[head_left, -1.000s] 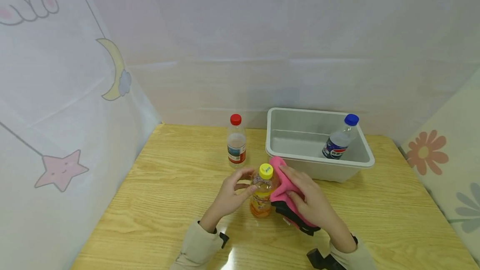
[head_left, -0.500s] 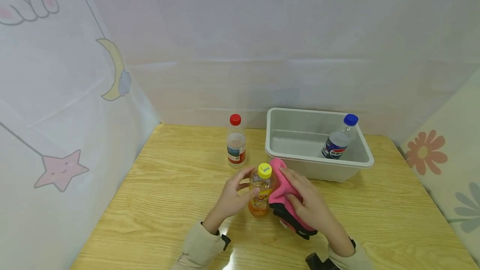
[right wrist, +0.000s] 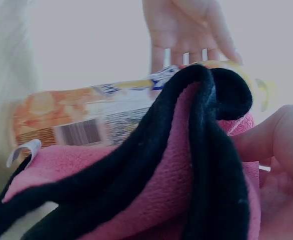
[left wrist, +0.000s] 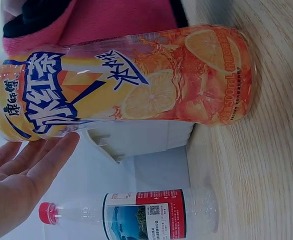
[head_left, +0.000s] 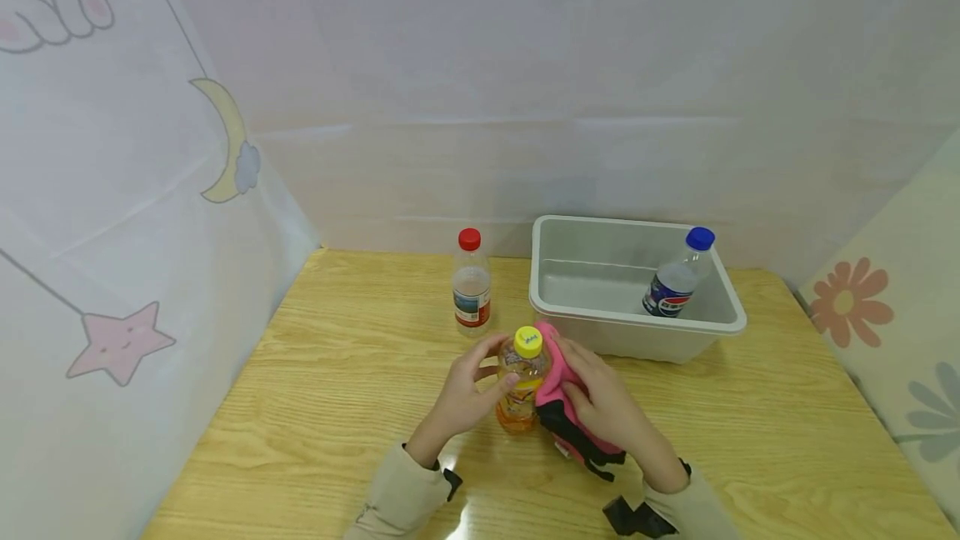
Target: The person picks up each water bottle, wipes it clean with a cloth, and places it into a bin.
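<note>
Right hand (head_left: 613, 408), fingers clamped on pink black-trimmed fleece cloth (head_left: 552, 392), against iced tea bottle (head_left: 516, 417) upright on tabletop (head_left: 330, 432). Left hand (head_left: 463, 397), fingers curled round bottle's upper part. Probably best: brace firmly, press cloth lightly. Behind: red-capped water bottle (head_left: 471, 305), grey bin (head_left: 622, 337), tilted Pepsi bottle (head_left: 670, 293) inside.

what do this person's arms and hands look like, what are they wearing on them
The left sleeve and right sleeve are beige. A small black piece shows by the left cuff, a larger, blocky black one by the right. The left hand and right hand are gloveless.
</note>
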Action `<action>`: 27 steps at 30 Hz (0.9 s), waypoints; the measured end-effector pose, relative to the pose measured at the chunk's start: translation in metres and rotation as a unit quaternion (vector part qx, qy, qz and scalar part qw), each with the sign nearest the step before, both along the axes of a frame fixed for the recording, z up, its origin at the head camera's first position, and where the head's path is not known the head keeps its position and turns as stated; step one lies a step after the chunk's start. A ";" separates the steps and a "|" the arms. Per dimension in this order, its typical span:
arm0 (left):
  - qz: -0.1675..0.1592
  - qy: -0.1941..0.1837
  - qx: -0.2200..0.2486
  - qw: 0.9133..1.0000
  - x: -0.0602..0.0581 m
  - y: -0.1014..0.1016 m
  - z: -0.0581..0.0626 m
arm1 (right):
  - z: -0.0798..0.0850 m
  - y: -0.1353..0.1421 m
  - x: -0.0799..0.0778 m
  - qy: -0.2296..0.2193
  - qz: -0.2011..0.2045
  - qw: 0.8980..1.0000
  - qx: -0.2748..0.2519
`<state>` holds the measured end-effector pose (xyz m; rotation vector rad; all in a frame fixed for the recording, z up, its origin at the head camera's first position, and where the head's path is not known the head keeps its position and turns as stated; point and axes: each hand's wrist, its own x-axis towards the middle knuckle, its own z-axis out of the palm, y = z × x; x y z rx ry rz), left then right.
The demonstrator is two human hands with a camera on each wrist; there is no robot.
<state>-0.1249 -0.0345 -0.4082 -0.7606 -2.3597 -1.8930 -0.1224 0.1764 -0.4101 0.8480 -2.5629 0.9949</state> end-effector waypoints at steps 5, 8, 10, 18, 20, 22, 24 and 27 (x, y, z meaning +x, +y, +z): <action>-0.012 -0.003 0.006 1.000 0.005 0.000 0.014 | -0.015 -0.002 -0.002 -0.024 0.002 1.000 -0.001; -0.014 -0.002 0.006 1.000 0.005 -0.001 0.013 | -0.026 -0.004 -0.003 -0.032 -0.001 0.999 -0.004; -0.015 -0.007 0.006 1.000 0.006 -0.001 0.014 | -0.034 -0.006 -0.003 -0.041 -0.008 0.999 -0.005; -0.017 -0.020 -0.007 1.000 0.006 -0.001 0.013 | -0.057 -0.012 -0.005 -0.050 -0.004 0.999 0.018; -0.016 -0.019 -0.010 1.000 0.006 0.000 0.011 | -0.058 -0.013 -0.005 -0.053 0.000 0.998 0.019; -0.013 -0.024 -0.010 1.000 0.005 0.000 0.011 | -0.059 -0.013 -0.005 -0.058 0.003 0.998 0.022; -0.009 -0.028 -0.015 0.999 0.005 0.001 0.011 | -0.059 -0.013 -0.005 -0.063 0.007 0.998 0.026; -0.002 -0.037 -0.023 0.999 0.005 0.001 0.012 | -0.059 -0.012 -0.005 -0.073 -0.002 0.997 0.021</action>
